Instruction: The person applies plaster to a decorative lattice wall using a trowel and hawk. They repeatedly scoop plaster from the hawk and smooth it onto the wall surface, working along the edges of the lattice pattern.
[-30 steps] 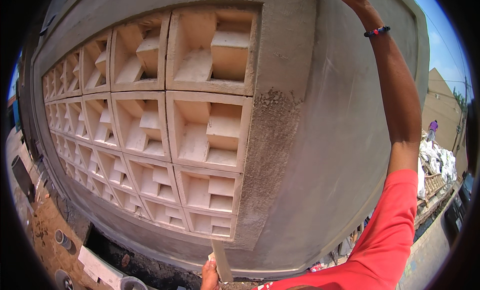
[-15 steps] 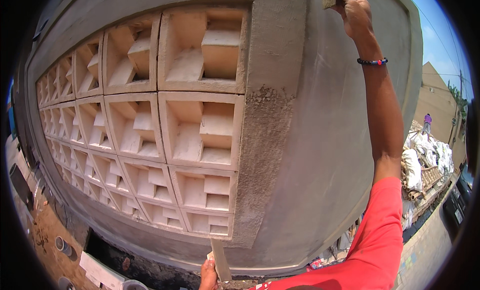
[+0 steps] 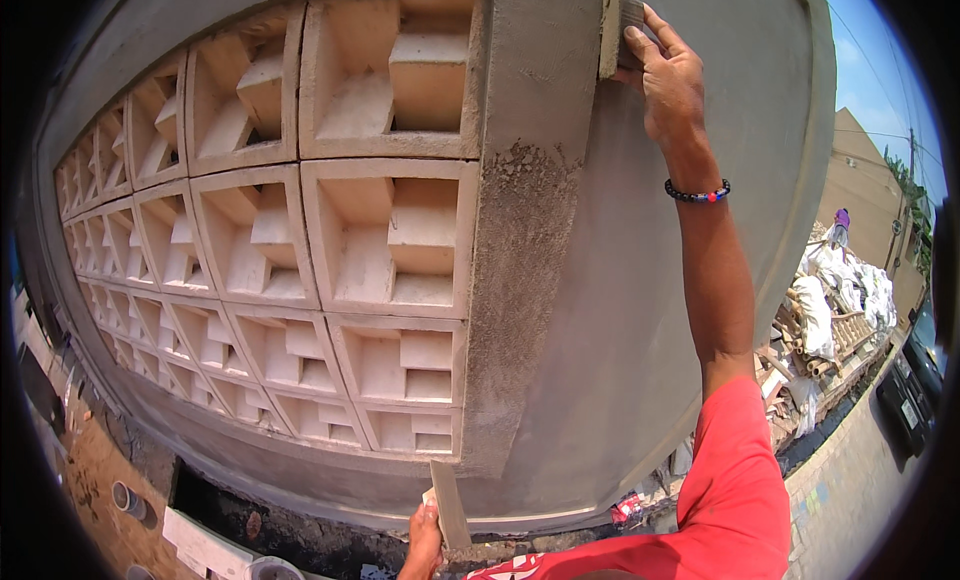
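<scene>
My right hand (image 3: 672, 85) is raised high and closed around a flat plastering float (image 3: 609, 32). The float stands edge-on against the grey plastered wall (image 3: 690, 270), beside the strip of plaster right of the vent blocks. A dark beaded bracelet (image 3: 697, 192) circles that wrist. Low in the middle, my left hand (image 3: 424, 535) grips a second flat wooden float (image 3: 449, 505) by a pale handle, below the bottom row of blocks. Between the hands, the band of plaster (image 3: 525, 250) is smooth at the top and rough and darker lower down.
Cream vent blocks (image 3: 385, 240) in rows fill the wall's left part. Below lie a dark trench (image 3: 290, 515), a pale slab (image 3: 200, 542) and buckets (image 3: 127, 497). To the right are a heap of sacks and rubble (image 3: 825, 310), a parked car (image 3: 905, 405) and a distant person (image 3: 840, 220).
My right hand and its float have moved left and down, closer to the vent blocks. My left hand keeps holding its float low down. The view has shifted slightly.
</scene>
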Demonstrator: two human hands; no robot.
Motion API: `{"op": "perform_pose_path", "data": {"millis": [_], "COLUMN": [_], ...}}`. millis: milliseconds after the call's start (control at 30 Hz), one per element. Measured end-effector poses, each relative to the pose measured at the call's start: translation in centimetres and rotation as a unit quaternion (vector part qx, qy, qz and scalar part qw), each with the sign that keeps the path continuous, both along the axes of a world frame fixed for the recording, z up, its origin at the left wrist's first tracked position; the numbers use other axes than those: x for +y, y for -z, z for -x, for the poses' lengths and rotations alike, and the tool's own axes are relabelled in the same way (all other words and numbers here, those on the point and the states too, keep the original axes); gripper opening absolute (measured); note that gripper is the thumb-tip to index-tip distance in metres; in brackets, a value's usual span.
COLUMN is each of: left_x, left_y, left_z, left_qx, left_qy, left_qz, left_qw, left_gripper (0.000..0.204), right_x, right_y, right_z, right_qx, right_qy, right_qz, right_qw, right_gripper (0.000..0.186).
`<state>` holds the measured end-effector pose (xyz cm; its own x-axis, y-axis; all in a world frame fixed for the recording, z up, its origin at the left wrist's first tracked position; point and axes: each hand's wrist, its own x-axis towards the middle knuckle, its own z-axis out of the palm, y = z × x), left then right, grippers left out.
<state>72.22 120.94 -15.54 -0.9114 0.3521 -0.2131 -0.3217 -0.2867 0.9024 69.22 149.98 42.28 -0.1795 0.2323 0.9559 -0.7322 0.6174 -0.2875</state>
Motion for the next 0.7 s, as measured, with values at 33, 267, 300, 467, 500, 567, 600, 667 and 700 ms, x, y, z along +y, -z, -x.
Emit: {"op": "perform_pose_path", "data": {"millis": [33, 267, 300, 467, 500, 567, 600, 667, 700], "left_x": [0.1, -0.6, -0.9, -2.3, -2.2, -2.1, -1.9, -1.8, -2.0], "left_y": [0.1, -0.5, -0.3, -5.5, -7.0, -5.0, -3.1, 0.1, 1.2], "left_z": [0.1, -0.4, -0.5, -1.7, -1.8, -1.0, -0.4, 0.0, -0.2], "left_qx": [-0.008, -0.027, -0.022, 0.066, 0.129, 0.08, 0.055, -0.001, -0.031], "left_qy": [0.013, 0.008, -0.007, 0.074, 0.097, 0.077, 0.067, 0.041, 0.025], "left_qz": [0.01, -0.007, -0.022, 0.181, 0.254, 0.148, 0.094, -0.013, -0.066], "left_qw": [1.0, 1.0, 0.999, 0.978, 0.954, 0.983, 0.992, 0.999, 0.997], "left_gripper": [0.039, 0.037, 0.037, 0.042, 0.045, 0.042, 0.042, 0.04, 0.04], "right_x": [0.0, 1.1, 1.4, 1.2, 1.8, 1.3, 0.7, -0.1, -0.5], "right_y": [1.8, 5.7, 3.6, -6.5, -8.3, -9.3, -9.0, -6.5, -4.3], "right_z": [-0.4, -3.5, -2.9, -2.0, -1.6, -1.1, -1.3, -0.6, -0.2], "right_qx": [-0.007, 0.023, 0.075, 0.196, 0.207, 0.213, 0.207, 0.184, 0.17], "right_qy": [0.0, 0.115, 0.187, 0.428, 0.462, 0.48, 0.472, 0.474, 0.484], "right_qz": [0.0, -0.031, -0.064, -0.236, -0.269, -0.319, -0.339, -0.38, -0.402], "right_qw": [1.0, 0.993, 0.977, 0.85, 0.82, 0.789, 0.787, 0.773, 0.758], "right_gripper": [0.042, 0.045, 0.041, 0.035, 0.033, 0.03, 0.029, 0.031, 0.037]}}
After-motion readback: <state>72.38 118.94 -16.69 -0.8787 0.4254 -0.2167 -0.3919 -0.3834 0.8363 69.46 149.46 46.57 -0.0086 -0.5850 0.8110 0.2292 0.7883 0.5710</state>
